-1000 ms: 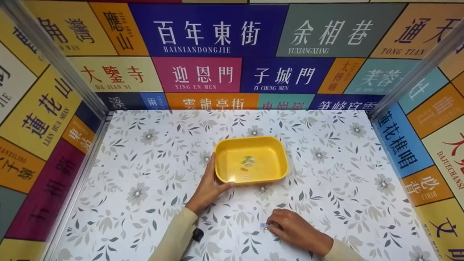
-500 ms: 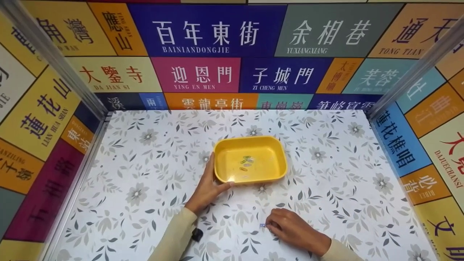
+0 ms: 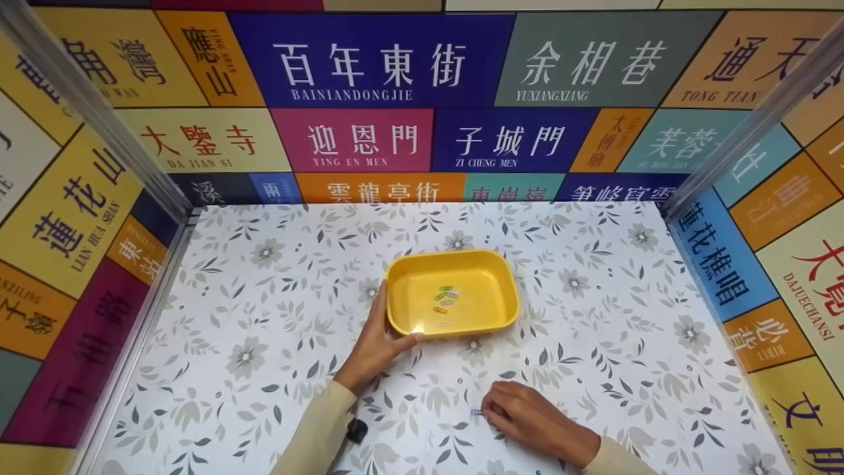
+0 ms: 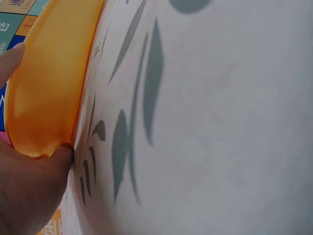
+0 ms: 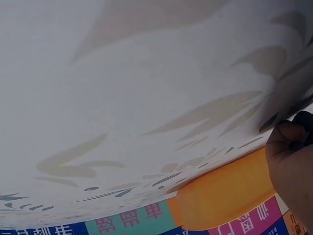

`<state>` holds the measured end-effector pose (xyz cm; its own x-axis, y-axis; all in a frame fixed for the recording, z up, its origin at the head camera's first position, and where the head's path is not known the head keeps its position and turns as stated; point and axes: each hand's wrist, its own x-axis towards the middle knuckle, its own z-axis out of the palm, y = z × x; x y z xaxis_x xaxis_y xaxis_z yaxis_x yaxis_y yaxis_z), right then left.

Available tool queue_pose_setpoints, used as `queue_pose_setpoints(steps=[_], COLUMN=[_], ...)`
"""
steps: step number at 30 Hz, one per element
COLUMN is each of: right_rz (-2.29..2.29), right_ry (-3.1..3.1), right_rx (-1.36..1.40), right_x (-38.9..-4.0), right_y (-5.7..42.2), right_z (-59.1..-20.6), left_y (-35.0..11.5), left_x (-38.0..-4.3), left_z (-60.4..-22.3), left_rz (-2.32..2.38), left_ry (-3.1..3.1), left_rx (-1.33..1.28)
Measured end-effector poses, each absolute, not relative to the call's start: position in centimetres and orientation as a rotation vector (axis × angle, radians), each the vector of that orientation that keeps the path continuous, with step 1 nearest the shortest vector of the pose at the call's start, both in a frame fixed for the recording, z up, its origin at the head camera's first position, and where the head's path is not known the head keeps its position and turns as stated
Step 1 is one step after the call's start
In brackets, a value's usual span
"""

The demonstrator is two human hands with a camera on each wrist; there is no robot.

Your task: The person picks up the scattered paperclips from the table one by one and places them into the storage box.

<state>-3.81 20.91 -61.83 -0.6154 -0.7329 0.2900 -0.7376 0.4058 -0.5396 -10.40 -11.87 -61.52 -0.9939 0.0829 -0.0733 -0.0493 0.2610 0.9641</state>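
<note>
Your left hand (image 3: 373, 344), spread round its corner, gripped a yellow plastic tray (image 3: 484, 305) just to the right, several paper clips (image 3: 448, 303) lying inside. A blue paper clip (image 3: 475, 412) poked out leftward from your right hand (image 3: 531, 419), which pinched it.

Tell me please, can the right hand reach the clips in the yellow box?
Probably yes: the yellow box is open above, so the right hand could come over its rim to the clips, though that hand seems to hold a small bluish piece.
</note>
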Motion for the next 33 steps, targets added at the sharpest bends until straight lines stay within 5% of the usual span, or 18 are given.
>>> queue_pose_setpoints(steps=[33], right_rz=[0.996], right_ry=[-2.679], right_rx=[1.301], right_x=[-5.1], right_y=[21.0], right_z=[-61.0], left_y=[-12.0], left_x=[-10.3], left_z=[-61.4], left_rz=[1.856], left_ry=[2.403], left_rx=[0.079])
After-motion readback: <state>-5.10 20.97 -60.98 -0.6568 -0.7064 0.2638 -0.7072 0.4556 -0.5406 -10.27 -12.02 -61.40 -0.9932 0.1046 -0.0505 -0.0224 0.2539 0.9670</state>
